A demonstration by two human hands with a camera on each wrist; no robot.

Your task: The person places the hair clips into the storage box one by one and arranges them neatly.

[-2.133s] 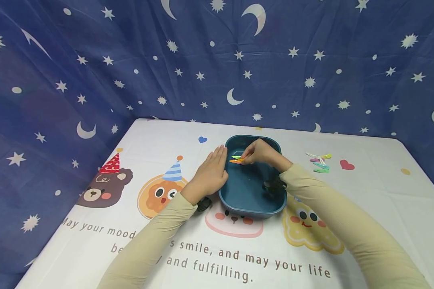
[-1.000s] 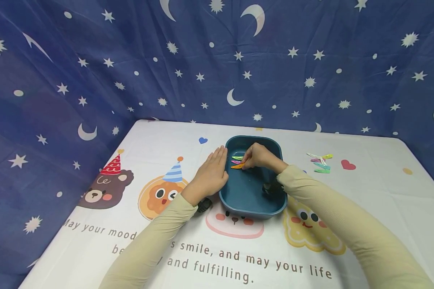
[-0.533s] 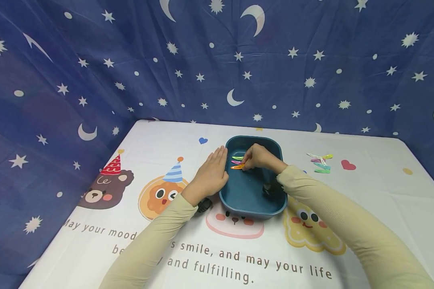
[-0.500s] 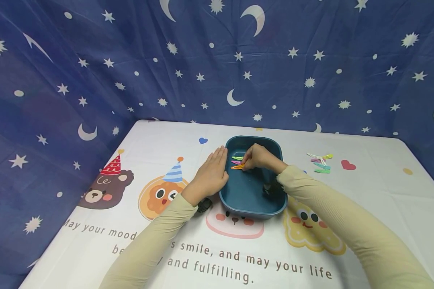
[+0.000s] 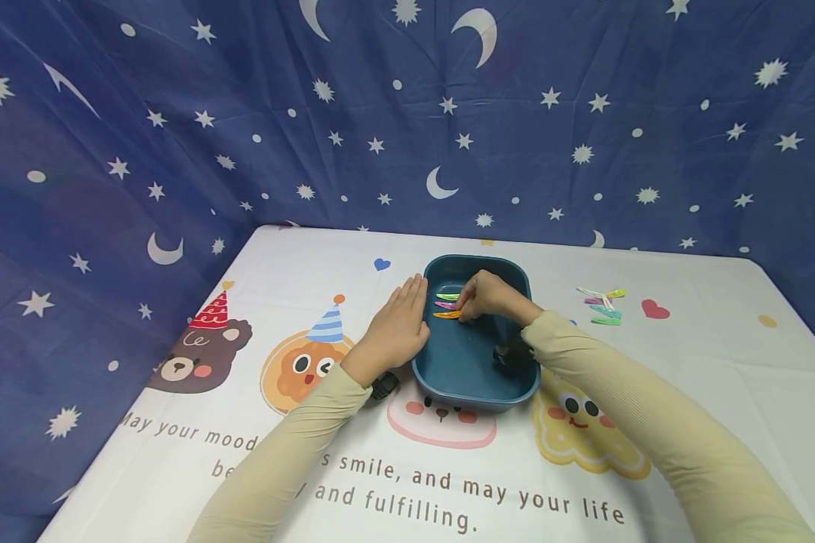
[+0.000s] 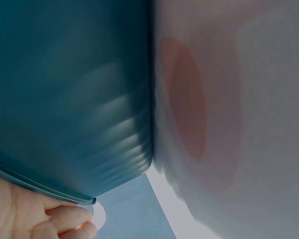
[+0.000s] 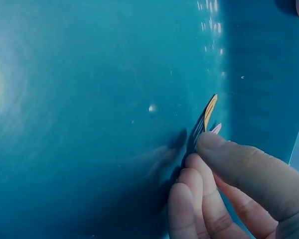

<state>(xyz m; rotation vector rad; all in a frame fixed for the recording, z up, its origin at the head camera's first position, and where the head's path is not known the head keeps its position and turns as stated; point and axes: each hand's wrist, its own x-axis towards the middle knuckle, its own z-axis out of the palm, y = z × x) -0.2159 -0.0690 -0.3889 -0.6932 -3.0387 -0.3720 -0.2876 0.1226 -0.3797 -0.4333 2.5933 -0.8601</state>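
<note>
- Right hand (image 5: pixel 492 294) pinches the orange clip (image 5: pixel 444 315) inside the box (image 5: pixel 472 377), just beside the pink clip (image 5: pixel 444 305) and green clip (image 5: pixel 447 297).
- Left hand (image 5: pixel 395 323), fingers straight, touches the box's rim.

We see a teal, plastic-looking rectangular box (image 5: pixel 458 369) with rounded corners, upright and open-topped. Inside the box, by its left wall, side by side, we find a slim light-green hair clip (image 5: pixel 448 296) farthest, a pink hair clip (image 5: pixel 444 305) next, and an orange hair clip (image 5: pixel 446 315) nearest us, pinched at its right end (whether it touches the box's floor, we cannot tell).
</note>
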